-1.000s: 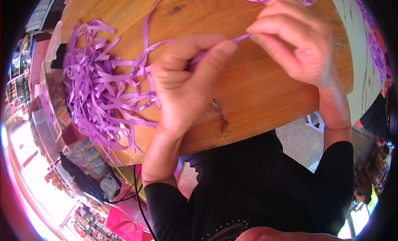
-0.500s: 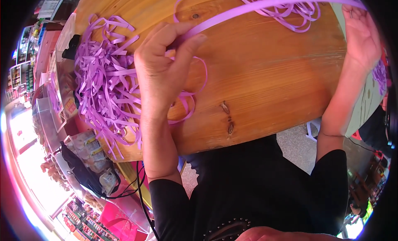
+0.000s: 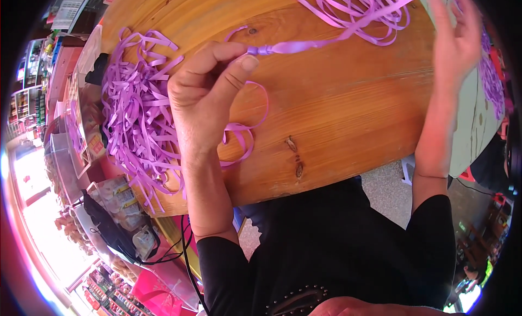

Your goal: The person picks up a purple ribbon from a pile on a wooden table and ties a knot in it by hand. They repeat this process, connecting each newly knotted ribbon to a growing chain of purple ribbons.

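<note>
My left hand point(image 3: 209, 85) pinches a purple ribbon point(image 3: 326, 43) between thumb and forefinger, over the left part of the wooden table. Right by the fingertips the ribbon is gathered into a small knot-like bunch point(image 3: 260, 50). From there it twists, then runs up and to the right toward my right hand point(image 3: 457, 44). That hand is raised at the table's right end and smeared by motion, so whether its fingers hold the ribbon is unclear. Beside my left wrist lies a big tangled heap of cut purple ribbons point(image 3: 138, 109).
Loose coils of purple ribbon point(image 3: 370, 17) lie at the far side of the wooden table point(image 3: 337, 109). More ribbon point(image 3: 492, 82) hangs at the right, by a pale surface point(image 3: 473, 131). A black bag point(image 3: 109, 223) and clear packages stand left, with dark cables below the table edge.
The ribbon at my left fingertips went from a smooth flat band to a bunched knot with a twisted length. My right hand moved slightly left and now blurs.
</note>
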Tool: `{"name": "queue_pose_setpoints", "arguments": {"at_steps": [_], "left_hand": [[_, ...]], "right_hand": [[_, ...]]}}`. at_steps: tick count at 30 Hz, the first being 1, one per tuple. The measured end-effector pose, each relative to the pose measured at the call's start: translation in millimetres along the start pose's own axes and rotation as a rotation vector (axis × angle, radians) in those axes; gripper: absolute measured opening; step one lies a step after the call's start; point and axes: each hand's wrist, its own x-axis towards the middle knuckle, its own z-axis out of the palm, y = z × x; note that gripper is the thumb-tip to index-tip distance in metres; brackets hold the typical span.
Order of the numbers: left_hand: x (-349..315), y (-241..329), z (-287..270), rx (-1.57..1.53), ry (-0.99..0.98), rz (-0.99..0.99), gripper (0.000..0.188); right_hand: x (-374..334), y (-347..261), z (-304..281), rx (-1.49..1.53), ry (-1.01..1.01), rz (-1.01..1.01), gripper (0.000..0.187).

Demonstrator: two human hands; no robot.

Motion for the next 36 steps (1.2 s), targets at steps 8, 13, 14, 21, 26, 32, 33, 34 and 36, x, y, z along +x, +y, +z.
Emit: {"name": "queue_pose_setpoints", "arguments": {"at_steps": [8,13,14,21,26,32,33,34,36], "left_hand": [[-10.9,0.1,13.2,-0.025,-0.05,-0.067,0.018],[-14.1,1.0,19.2,-0.102,-0.121,-0.158,0.021],[-15.0,0.0,20.0,-0.156,-0.119,-0.198,0.021],[-17.5,-2.7,26.9,-0.137,-0.12,-0.181,0.02],[-13.9,-6.8,23.5,-0.009,-0.153,-0.124,0.009],[2.1,-3.5,-10.8,0.454,0.078,0.209,0.01],[3.6,-0.6,-22.2,0.453,0.114,0.21,0.01],[3.3,-0.4,-33.5,0.48,0.164,0.208,0.01],[0.6,5.8,-56.3,0.518,0.218,0.208,0.01]], "right_hand": [[-30.5,-97.3,4.4,0.639,-0.686,-0.091,0.053],[-36.9,-97.0,15.2,0.681,-0.58,-0.057,0.046],[-37.1,-95.1,16.7,0.677,-0.58,-0.054,0.046],[-18.2,-100.4,1.5,0.748,-0.657,0.022,0.033],[-7.8,-92.2,-6.2,0.678,-0.797,0.093,0.023],[-7.7,-71.9,1.4,0.496,-0.833,0.125,0.017],[-6.0,-69.5,-0.4,0.495,-0.833,0.127,0.017],[-4.0,-67.4,-1.2,0.435,-0.867,0.113,0.018],[-11.1,-54.6,-4.2,0.354,-0.951,0.112,0.018]]}}
